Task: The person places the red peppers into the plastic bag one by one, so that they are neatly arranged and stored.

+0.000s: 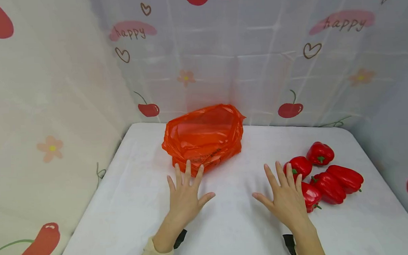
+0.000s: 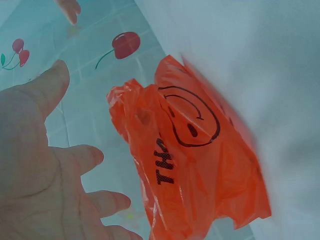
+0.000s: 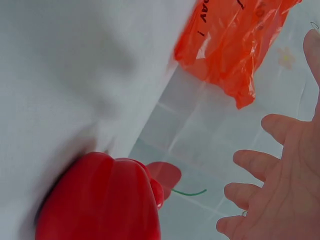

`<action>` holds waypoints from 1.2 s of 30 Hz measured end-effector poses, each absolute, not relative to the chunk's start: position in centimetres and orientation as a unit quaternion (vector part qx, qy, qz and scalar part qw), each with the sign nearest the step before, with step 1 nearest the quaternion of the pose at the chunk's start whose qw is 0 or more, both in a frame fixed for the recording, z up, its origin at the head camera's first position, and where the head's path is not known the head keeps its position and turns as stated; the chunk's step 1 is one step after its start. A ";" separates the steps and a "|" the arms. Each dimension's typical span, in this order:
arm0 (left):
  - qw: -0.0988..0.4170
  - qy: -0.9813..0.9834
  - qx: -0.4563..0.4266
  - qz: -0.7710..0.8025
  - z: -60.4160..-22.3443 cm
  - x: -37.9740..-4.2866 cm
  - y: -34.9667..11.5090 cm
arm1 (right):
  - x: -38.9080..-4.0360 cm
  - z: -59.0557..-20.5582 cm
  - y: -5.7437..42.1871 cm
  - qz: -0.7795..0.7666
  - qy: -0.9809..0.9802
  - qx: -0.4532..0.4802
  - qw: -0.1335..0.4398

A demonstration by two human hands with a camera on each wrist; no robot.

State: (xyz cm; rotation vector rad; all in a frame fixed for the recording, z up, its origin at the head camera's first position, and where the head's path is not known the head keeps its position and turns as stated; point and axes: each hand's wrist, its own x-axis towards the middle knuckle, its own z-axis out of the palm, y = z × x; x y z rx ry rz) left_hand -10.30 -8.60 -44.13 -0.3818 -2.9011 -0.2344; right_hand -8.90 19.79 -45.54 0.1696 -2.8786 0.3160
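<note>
An orange plastic bag (image 1: 204,138) stands with its mouth spread on the white table, towards the back. Printed black lettering and a smiling face show on the bag (image 2: 195,130) in the left wrist view. My left hand (image 1: 184,199) hovers just in front of it, fingers spread and holding nothing. My right hand (image 1: 287,197), likewise spread and bare, is held over the table beside several red bell peppers (image 1: 329,187). It partly covers the nearest ones in the head view. One large bell pepper (image 3: 102,200) fills the lower left of the right wrist view.
The white table (image 1: 234,224) is bordered at the back and sides by hanging curtains (image 1: 222,67) printed with cherries, hearts and flowers. A black strap (image 1: 180,239) sits at my left wrist, another strap (image 1: 290,244) at my right.
</note>
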 end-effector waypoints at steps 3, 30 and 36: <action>0.108 -0.982 -0.136 -0.078 -44.1 -10.4 -8.8 | -9.0 -45.7 19.5 0.108 -0.985 0.059 0.123; 0.252 -0.818 -0.009 -0.517 -42.1 -22.3 -15.7 | -4.4 -43.5 23.1 0.274 -0.925 -0.016 0.261; 0.302 -0.834 0.006 -0.462 -43.3 -23.8 -15.1 | -3.6 -44.0 24.8 0.259 -0.925 -0.081 0.264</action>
